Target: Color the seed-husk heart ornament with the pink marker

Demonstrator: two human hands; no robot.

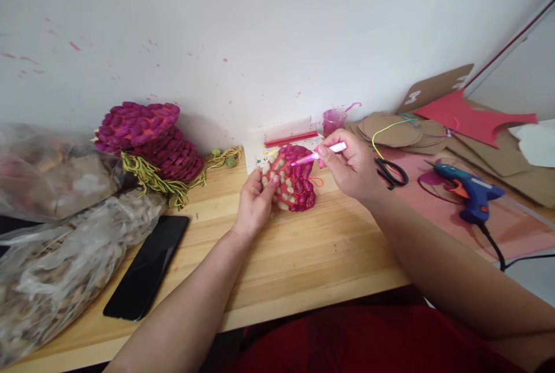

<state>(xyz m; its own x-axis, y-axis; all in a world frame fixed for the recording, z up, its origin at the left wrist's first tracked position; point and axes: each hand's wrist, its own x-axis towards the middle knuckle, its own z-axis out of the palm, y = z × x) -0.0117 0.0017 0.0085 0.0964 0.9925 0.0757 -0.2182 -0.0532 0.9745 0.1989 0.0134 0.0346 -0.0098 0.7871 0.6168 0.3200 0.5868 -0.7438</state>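
The peanut-covered disc is held in the left hand, under the brush gripped by the right hand; peanuts farther from the left grip are painted magenta, many nearer it unpainted.

The bare left forearm slants up from the lower edge toward the middle, its wrist nearly straight, ending in the bare left hand, which grips with the thumb extended on the near side. The bare right forearm angles in from the lower right; the bare right hand, slightly higher and apart from the left, pinches with its pink-stained thumb and fingers curled.
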